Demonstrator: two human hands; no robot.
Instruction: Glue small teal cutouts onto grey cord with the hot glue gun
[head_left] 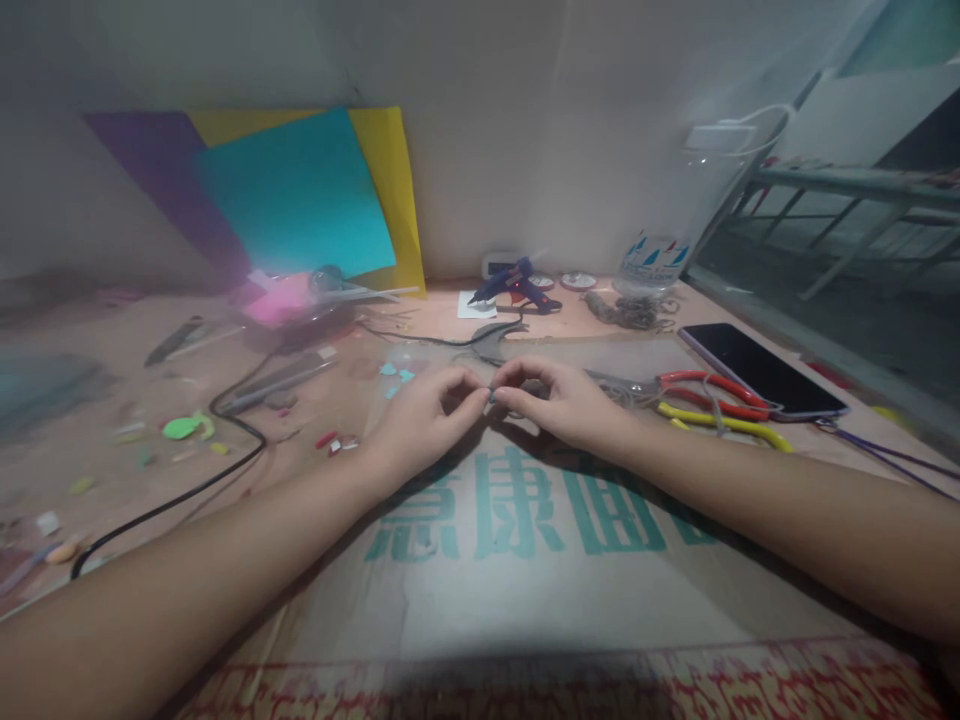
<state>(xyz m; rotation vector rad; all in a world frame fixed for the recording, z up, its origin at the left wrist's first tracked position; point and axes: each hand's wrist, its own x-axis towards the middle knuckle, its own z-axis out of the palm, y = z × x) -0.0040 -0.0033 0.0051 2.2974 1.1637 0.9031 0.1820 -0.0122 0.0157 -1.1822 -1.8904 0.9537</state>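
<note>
Both left hand (433,415) and right hand (561,402) pinch a speck (492,394) over cardboard (480,612) (lettered "康").

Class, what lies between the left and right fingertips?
The head view shows a dark piece, too small to identify, between the left hand and right hand.

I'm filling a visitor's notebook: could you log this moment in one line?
left hand: pinching tiny dark piece | right hand: pinching it too | beyond: glue gun | right: phone

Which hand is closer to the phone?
Right. The right hand is to the left of the phone; the left hand is farther left, with the right hand in between.
</note>
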